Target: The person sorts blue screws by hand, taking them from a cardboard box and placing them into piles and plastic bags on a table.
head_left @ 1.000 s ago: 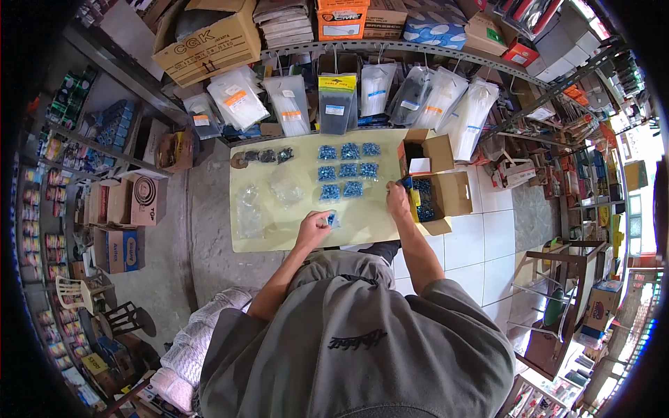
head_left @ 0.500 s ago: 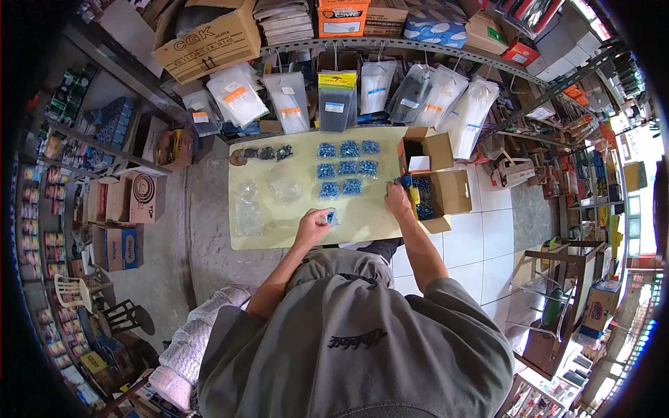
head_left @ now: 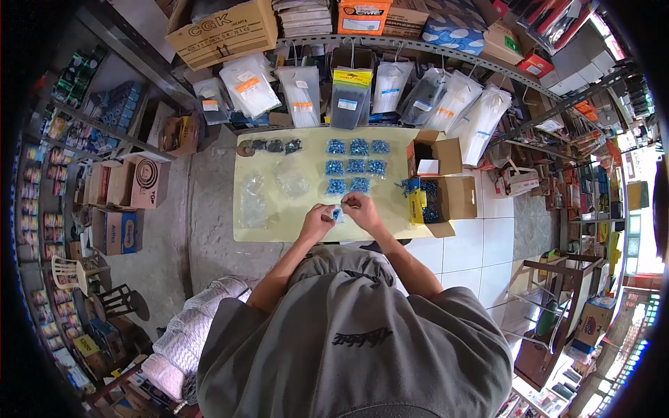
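My left hand [head_left: 319, 221] is closed on the edge of a small clear plastic bag [head_left: 339, 215] with some blue pieces in it, near the table's front edge. Over the bag's mouth, my right hand [head_left: 362, 212] has its fingers pinched together; what they hold is too small to make out. Beyond the hands, filled packets of blue pieces [head_left: 356, 166] lie in rows. To the right stands an open cardboard box [head_left: 458, 196] with dark blue small hardware inside. A few loose blue pieces [head_left: 405, 187] lie at its left side.
Empty clear bags [head_left: 291, 177] lie on the left of the pale yellow table [head_left: 268, 219], below several dark packets [head_left: 275, 145]. Another open box [head_left: 440, 153] stands at the back right. Cable tie packs [head_left: 350, 99] hang from the shelf behind. Shelving lines both sides.
My right hand has moved left from the cardboard box to the small bag at my left hand. Loose blue pieces now show beside the box. The view has shifted slightly.
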Demonstrator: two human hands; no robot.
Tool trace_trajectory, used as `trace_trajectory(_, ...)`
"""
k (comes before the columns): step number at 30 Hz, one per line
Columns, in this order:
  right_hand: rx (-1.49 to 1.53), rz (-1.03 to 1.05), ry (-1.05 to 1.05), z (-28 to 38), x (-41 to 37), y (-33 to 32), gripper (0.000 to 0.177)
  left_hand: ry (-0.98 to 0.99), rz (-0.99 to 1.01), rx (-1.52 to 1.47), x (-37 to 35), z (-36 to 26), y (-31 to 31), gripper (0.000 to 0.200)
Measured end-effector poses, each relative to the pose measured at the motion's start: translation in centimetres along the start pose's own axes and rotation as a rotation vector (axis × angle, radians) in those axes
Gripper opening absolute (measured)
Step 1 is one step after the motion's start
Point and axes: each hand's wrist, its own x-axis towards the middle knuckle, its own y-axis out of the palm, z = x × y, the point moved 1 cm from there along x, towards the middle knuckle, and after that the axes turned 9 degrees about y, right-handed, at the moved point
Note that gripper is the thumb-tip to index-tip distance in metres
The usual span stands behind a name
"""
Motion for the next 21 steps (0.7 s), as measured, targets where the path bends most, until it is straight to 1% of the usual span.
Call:
trace_trajectory(2,0.044,0.043,-0.008,0.3,-0.5,0.4,0.016,-0.023,0.023,0.003,0.0,-0.1,0.0,0.042)
trace_trajectory(4,-0.097,0.084,0.012,0.2,-0.8,0.5,0.014,-0.018,0.012,-0.011,0.0,0.0,-0.1,0.042)
trace_trajectory(8,-0.143,0.073,0.047,-0.1,-1.0,0.0,0.015,0.031,0.003,0.007,-0.1,-0.6,-0.4,0.042)
trace_trajectory(11,-0.183,0.062,0.027,0.4,-1.5,0.2,0.015,0.041,0.0,0.02,0.2,0.0,-0.2,0.042)
trace_trajectory(13,-0.178,0.033,-0.036,0.9,-1.8,0.7,0.021,0.026,-0.003,0.008,0.3,-0.2,-0.1,0.042)
trace_trajectory(14,-0.179,0.03,-0.035,1.2,-1.9,0.7,0.021,0.01,-0.008,-0.003,0.3,-0.3,0.0,0.042)
trace_trajectory(17,-0.248,-0.007,-0.046,1.3,-1.8,0.2,0.021,0.045,-0.016,0.007,0.4,0.3,0.1,0.042)
trace_trajectory(19,-0.273,-0.137,-0.069,0.0,-1.2,-1.2,0.023,0.045,-0.012,0.02,0.3,0.5,-0.1,0.042)
trace_trajectory(20,-0.273,-0.137,-0.07,-0.7,-0.8,-2.1,0.023,0.045,-0.011,0.033,0.3,0.6,-0.2,0.043)
trace_trajectory(21,-0.388,-0.252,-0.041,-1.5,-0.3,-3.4,0.025,0.046,-0.011,0.034,0.3,0.5,-0.3,0.043)
